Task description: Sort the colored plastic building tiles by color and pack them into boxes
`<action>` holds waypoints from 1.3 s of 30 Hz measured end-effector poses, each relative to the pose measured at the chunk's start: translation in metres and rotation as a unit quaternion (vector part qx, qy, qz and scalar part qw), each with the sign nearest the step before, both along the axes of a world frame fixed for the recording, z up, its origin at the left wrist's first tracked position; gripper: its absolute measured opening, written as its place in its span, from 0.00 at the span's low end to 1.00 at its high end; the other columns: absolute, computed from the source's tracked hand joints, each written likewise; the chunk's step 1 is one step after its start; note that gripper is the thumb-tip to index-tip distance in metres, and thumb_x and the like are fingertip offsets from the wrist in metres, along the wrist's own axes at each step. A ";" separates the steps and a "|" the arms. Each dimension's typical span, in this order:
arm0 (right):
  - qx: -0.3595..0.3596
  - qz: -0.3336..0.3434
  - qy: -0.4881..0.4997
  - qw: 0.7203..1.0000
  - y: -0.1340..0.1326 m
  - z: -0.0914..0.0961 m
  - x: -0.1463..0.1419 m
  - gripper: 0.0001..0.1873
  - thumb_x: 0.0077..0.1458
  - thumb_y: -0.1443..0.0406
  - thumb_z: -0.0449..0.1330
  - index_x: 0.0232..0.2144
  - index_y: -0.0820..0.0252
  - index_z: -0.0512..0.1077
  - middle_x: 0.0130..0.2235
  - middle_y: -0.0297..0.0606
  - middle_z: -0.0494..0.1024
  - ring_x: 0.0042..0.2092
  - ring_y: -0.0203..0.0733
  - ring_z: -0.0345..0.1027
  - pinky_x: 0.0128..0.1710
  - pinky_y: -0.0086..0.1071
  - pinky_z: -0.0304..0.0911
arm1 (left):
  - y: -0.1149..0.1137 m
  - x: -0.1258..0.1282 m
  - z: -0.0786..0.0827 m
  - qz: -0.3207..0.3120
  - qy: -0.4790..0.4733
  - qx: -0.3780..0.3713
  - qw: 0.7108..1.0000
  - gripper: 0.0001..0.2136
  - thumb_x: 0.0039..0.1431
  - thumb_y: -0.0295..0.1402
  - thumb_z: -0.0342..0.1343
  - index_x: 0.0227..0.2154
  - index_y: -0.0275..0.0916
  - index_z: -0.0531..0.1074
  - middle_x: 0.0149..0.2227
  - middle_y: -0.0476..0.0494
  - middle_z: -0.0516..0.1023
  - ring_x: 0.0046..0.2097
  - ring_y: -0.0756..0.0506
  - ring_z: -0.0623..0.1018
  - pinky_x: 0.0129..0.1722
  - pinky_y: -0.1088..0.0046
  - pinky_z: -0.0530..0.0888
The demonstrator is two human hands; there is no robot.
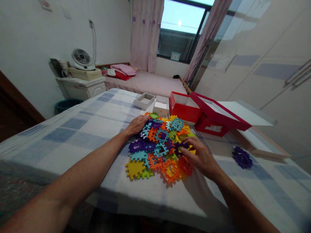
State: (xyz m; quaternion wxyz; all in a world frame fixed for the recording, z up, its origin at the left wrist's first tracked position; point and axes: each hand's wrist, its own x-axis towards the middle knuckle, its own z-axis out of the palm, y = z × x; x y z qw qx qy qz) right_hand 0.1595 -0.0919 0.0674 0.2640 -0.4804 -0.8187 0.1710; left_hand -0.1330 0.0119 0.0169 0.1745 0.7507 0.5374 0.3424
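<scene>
A heap of flat plastic interlocking pieces (161, 136) with toothed edges lies in front of me, in purple, orange, light blue, green and yellow. Several have cut-out shapes in their middles. My left hand (138, 125) rests against the far left side of the heap, fingers stretched over its edge and holding nothing I can see. On the heap's right side, my right hand (199, 156) has its thumb and fingers around a purple interlocking piece (179, 147). Apart from the heap, purple interlocking pieces (242, 158) lie on the cloth at the right.
Behind the heap stand two small white boxes (162, 111), a red box (186, 111) and a tilted red lid (220, 113). A shallow pale box (267, 144) is at the right. A blue-and-white checked cloth (60, 145) covers the table. Beyond are a bed (155, 84) and a fan (82, 58).
</scene>
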 end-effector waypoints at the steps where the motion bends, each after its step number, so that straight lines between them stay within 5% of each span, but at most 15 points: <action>1: -0.012 0.007 0.006 1.000 -0.001 0.003 -0.003 0.07 0.56 0.61 0.55 0.33 0.59 0.68 0.40 0.39 0.71 0.42 0.41 0.65 0.43 0.35 0.61 | 0.001 0.000 -0.001 -0.001 0.000 0.002 1.000 0.28 0.63 0.45 0.28 0.42 0.36 0.72 0.48 0.37 0.75 0.51 0.42 0.72 0.55 0.64 0.65; 10: 0.051 0.056 -0.069 0.995 0.008 -0.007 -0.047 0.06 0.54 0.62 0.58 0.29 0.60 0.68 0.42 0.41 0.73 0.47 0.45 0.61 0.49 0.40 0.56 | 0.002 0.000 -0.001 0.006 0.018 0.003 1.000 0.27 0.64 0.45 0.28 0.40 0.37 0.72 0.46 0.38 0.76 0.50 0.42 0.73 0.54 0.64 0.66; 22: 0.008 -0.020 -0.028 0.999 0.000 0.004 -0.013 0.03 0.51 0.65 0.55 0.30 0.59 0.66 0.33 0.36 0.69 0.36 0.39 0.63 0.37 0.34 0.59 | 0.000 0.001 0.001 0.007 -0.010 0.001 1.000 0.28 0.64 0.47 0.28 0.37 0.38 0.73 0.45 0.40 0.77 0.49 0.42 0.74 0.52 0.66 0.67; 28: -0.018 -0.072 0.041 0.996 0.014 0.018 -0.011 0.23 0.48 0.67 0.53 0.49 0.58 0.62 0.36 0.36 0.73 0.34 0.38 0.66 0.34 0.32 0.61 | 0.000 0.002 0.002 0.002 -0.005 -0.001 1.000 0.29 0.64 0.47 0.27 0.38 0.37 0.73 0.44 0.38 0.77 0.49 0.42 0.74 0.52 0.65 0.67; 30: -0.002 -0.050 0.009 0.999 0.023 0.023 -0.022 0.27 0.46 0.70 0.52 0.52 0.58 0.62 0.39 0.38 0.74 0.36 0.39 0.67 0.37 0.33 0.61 | 0.000 0.002 0.002 -0.003 -0.006 0.005 1.000 0.29 0.64 0.47 0.28 0.38 0.37 0.73 0.44 0.37 0.76 0.49 0.42 0.74 0.52 0.65 0.67; 39: 0.054 0.090 -0.219 0.970 0.062 0.020 -0.063 0.10 0.48 0.68 0.53 0.34 0.62 0.71 0.39 0.43 0.72 0.42 0.44 0.61 0.42 0.35 0.56 | 0.003 0.000 -0.004 0.005 0.007 0.006 1.000 0.28 0.64 0.47 0.27 0.38 0.39 0.72 0.44 0.40 0.76 0.49 0.42 0.74 0.52 0.66 0.67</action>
